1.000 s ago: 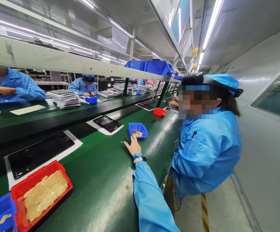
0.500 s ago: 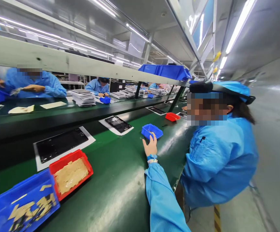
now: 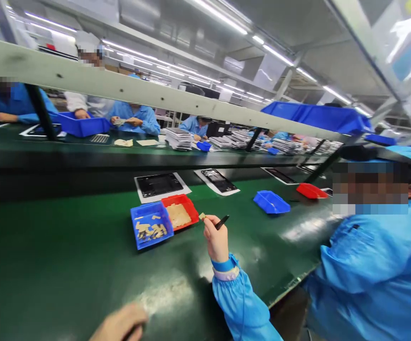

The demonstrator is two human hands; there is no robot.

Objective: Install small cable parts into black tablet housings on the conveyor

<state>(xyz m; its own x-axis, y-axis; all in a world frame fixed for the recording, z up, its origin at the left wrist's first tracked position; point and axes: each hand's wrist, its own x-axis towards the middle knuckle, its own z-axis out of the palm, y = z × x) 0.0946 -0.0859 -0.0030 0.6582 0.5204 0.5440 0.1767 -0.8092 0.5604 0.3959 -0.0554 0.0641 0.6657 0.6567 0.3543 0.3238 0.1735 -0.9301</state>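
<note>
My right hand (image 3: 217,240) is closed, its fingers pinching a small tan piece (image 3: 201,216). A short black stick-like tool (image 3: 222,222) pokes out past the knuckles; its exact kind is unclear. Just left of those fingertips sits a red bin (image 3: 193,219) with a layer of tan pieces (image 3: 177,215). Touching that bin on its left is a blue bin (image 3: 152,245) holding loose tan and black strips (image 3: 150,231). At the bottom edge my left hand (image 3: 122,324) is smeared by motion, with something dark under its fingers.
Behind the bins, dark device panels (image 3: 157,184) lie on white sheets. Farther right are a smaller blue bin (image 3: 272,202) and another red bin (image 3: 312,191). A co-worker in a blue smock (image 3: 379,265) sits close on my right. A beam (image 3: 163,99) crosses above the table (image 3: 67,265).
My right hand has left the smaller blue bin and come beside the near red bin, now pinching a tan piece and black tool. My left hand has entered at the bottom. The view has swung left.
</note>
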